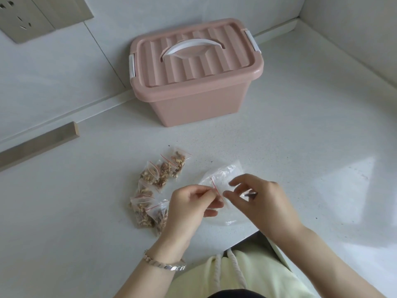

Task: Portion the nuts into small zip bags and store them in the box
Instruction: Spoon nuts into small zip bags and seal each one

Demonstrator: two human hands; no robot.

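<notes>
Pinching at the fingertips (204,191), our left hand (189,205) and right hand (262,201) each grasp the small clear zip bag with a red seal line (217,191), held just over crumpled clear plastic (227,171) on the speckled white counter (300,147). Just to the left, the filled bags of brown nuts (154,190) lie heaped and touching. Well beyond, the pink plastic box (193,100) sits with its ribbed lid (193,67) on, white handle (189,46) folded flat.

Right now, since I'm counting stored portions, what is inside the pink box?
Its contents cannot be seen: the ribbed lid sits closed on the pink box, and the walls are opaque. Several filled nut bags lie outside it on the counter.
</notes>
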